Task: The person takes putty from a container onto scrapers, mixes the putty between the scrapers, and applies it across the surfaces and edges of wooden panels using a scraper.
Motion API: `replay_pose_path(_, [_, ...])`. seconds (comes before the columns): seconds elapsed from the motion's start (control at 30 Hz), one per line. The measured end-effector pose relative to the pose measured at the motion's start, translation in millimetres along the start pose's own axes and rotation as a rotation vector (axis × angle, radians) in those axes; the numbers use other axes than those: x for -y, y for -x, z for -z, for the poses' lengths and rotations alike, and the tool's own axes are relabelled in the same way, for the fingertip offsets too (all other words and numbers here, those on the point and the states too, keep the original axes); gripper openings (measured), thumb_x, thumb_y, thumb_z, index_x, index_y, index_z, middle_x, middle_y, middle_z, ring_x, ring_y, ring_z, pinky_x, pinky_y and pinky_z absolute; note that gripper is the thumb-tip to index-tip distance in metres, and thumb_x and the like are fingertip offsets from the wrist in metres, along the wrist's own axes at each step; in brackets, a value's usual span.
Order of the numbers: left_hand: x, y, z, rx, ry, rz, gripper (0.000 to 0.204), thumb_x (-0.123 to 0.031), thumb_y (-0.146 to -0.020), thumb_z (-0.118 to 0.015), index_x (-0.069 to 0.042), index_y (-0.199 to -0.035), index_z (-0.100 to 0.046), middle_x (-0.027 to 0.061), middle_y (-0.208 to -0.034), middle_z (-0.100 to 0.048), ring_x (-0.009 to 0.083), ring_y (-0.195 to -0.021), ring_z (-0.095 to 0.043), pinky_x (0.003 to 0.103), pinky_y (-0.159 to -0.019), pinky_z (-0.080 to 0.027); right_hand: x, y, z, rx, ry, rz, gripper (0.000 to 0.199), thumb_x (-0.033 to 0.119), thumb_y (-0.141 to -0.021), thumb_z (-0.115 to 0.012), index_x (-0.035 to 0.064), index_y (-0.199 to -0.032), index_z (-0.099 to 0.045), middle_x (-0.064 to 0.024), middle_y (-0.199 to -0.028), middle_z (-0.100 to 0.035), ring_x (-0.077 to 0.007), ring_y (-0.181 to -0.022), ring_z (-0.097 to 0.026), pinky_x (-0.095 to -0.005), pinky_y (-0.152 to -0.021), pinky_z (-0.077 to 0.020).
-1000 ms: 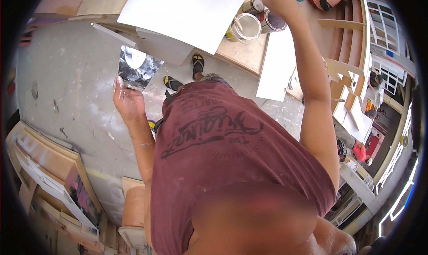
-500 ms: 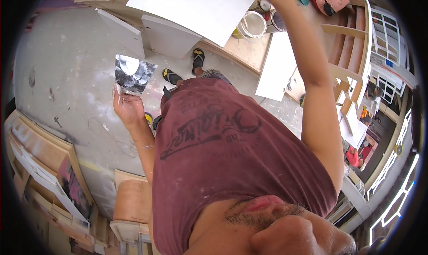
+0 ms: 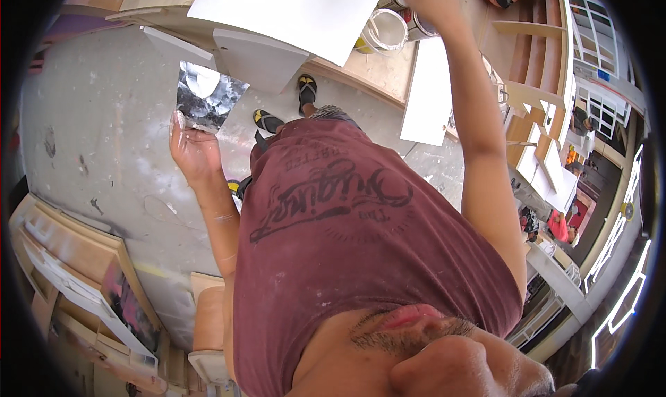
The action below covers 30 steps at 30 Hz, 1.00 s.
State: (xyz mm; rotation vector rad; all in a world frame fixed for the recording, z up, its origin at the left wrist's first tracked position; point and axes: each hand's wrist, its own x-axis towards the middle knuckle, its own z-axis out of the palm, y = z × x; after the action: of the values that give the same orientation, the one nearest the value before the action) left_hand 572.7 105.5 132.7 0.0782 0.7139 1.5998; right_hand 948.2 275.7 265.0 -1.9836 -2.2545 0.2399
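Observation:
My left hand (image 3: 194,147) is closed on the lower edge of a small flat card (image 3: 210,96) with a black, grey and white pattern. A rounded white patch shows near the card's top, and white smears mark the fingers. My right hand (image 3: 436,5) is at the top of the view, above several paint cans (image 3: 421,28) and just right of a large white panel (image 3: 291,12). Its fingers are blurred and partly cut off, so what they hold cannot be made out. Beside the cans stands a white-rimmed bucket (image 3: 392,31) with a stick in it.
A narrow white board (image 3: 425,95) lies right of the bucket. Two pale panels (image 3: 257,58) lean under the large panel's left part. Wooden shelving (image 3: 531,50) stands at right; cabinet pieces (image 3: 83,279) lie at lower left. Other people (image 3: 560,225) are far right.
My right hand has moved from the white panel's edge to over the paint cans. The left hand still holds the card, slightly higher in view. The view has shifted a little.

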Motion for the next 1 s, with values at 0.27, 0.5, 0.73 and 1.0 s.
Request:
replay_pose_path(0.27, [-2.3,1.1,19.1,-0.015,0.034,0.068,0.025,-0.018,-0.098,-0.048,0.000,-0.111,-0.059,0.0092,-0.109,-0.065,0.0169,-0.098,-0.063,0.030,-0.086,-0.049,-21.2,-26.4,-41.9,0.039,0.178,0.031,0.035,0.005,-0.079,-0.047,0.0071,-0.108,-0.067,-0.0222,-0.095,-0.068,-0.0362,-0.092,-0.066,-0.0444,-0.082,-0.0518])
replay_pose_path(0.5, [-5.0,-4.8,24.7,-0.124,-0.085,0.083,0.025,-0.020,-0.098,-0.050,-0.001,-0.111,-0.058,0.0085,-0.108,-0.064,0.0162,-0.095,-0.063,0.028,-0.082,-0.050,60.9,96.9,-65.7,0.089,0.155,0.104,0.047,0.000,-0.079,-0.051,0.0150,-0.122,-0.062,-0.0095,-0.093,-0.068,-0.0292,-0.080,-0.066,-0.0412,-0.068,-0.0528])
replay_pose_path(0.73, [-9.1,-10.0,-6.4,-0.034,-0.244,0.103,0.022,-0.017,-0.098,-0.050,0.000,-0.109,-0.057,0.0091,-0.105,-0.064,0.0168,-0.096,-0.062,0.030,-0.083,-0.051,105.0,148.5,-39.7,0.077,-0.382,-0.038,0.034,0.003,-0.085,-0.053,0.0057,-0.119,-0.061,-0.0155,-0.106,-0.068,-0.0300,-0.096,-0.066,-0.0356,-0.080,-0.0519])
replay_pose_path(1.0, [28.5,21.0,-57.6,-0.024,-0.203,0.164,0.024,-0.011,-0.098,-0.051,0.004,-0.116,-0.055,0.0109,-0.108,-0.065,0.0168,-0.094,-0.065,0.030,-0.083,-0.054,150.0,147.5,-50.8,0.082,-1.303,-0.436,0.033,0.017,-0.094,-0.059,0.0023,-0.124,-0.060,-0.0058,-0.098,-0.067,-0.0078,-0.090,-0.058,-0.0229,-0.078,-0.0470])
